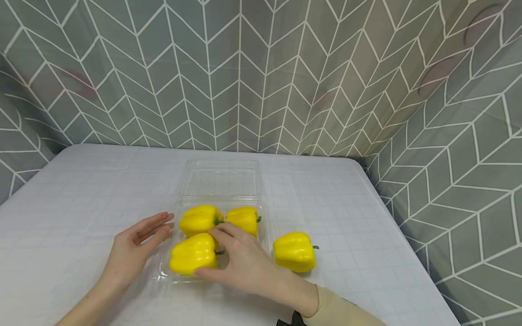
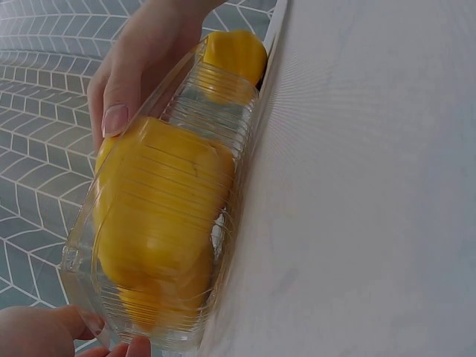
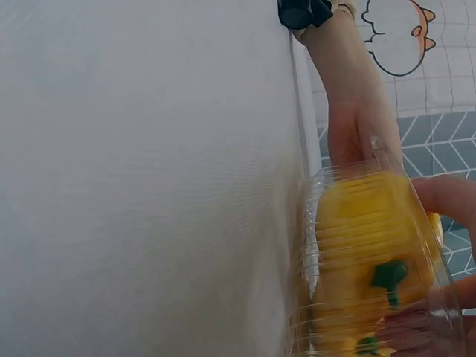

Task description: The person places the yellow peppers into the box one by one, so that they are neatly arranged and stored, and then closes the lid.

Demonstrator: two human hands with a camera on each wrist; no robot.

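A clear hinged plastic container point(image 1: 265, 222) lies with its lid point(image 1: 220, 179) folded back, away from me. Inside are three yellow bell peppers: one at the back left point(image 1: 200, 219), one at the back right point(image 1: 243, 219) and one at the front left point(image 1: 193, 254). My right hand point(image 1: 248, 262) spans the stem end of the front-left pepper, thumb low and fingers above, and grips it. Beside the container's left rim is my left hand point(image 1: 138, 237), fingers fairly straight; whether the fingertips touch the rim I cannot tell. Through the container's wall, the right wrist view shows green stems point(image 3: 390, 275).
Another yellow bell pepper point(image 1: 294, 252) lies on the white-covered table point(image 1: 346, 203), right of the container. A grey patterned curtain point(image 1: 253, 77) hangs behind the table and along its right side. A black object point(image 1: 291, 319) shows by the right sleeve.
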